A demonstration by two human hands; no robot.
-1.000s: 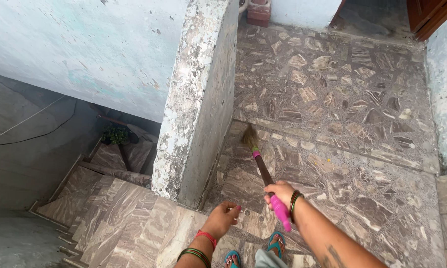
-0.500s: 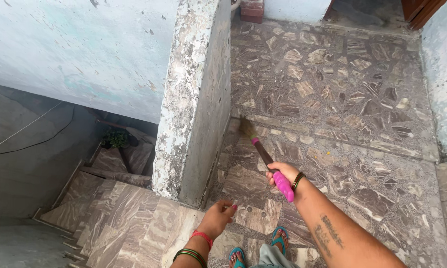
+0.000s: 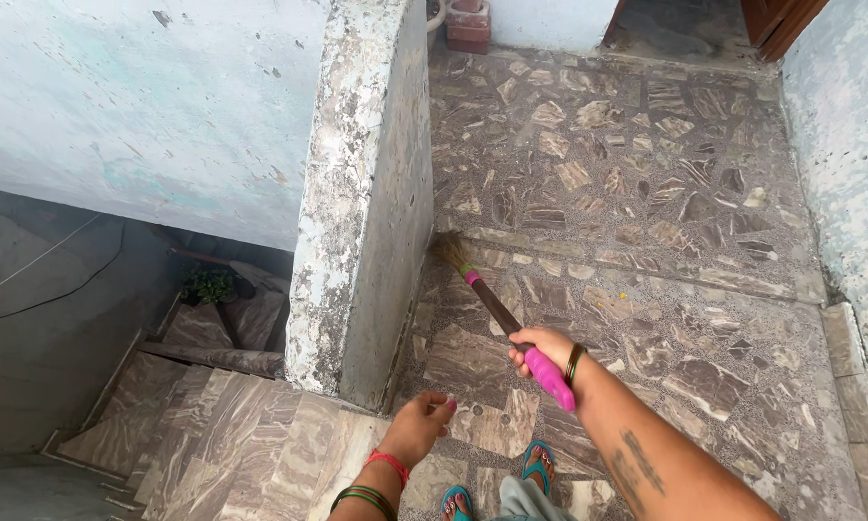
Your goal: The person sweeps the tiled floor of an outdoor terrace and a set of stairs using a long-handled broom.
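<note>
A stone-chip floor [image 3: 646,193] fills the right and far side, with a worn concrete wall [image 3: 357,193] at centre and marble stairs [image 3: 212,425] dropping away near left. The broom [image 3: 497,309] slants from near right to far left — its bristles on the floor just beside the wall. The right hand [image 3: 540,349] is closed around its pink handle; the left hand [image 3: 422,420] hangs loosely curled, holding nothing.
</note>
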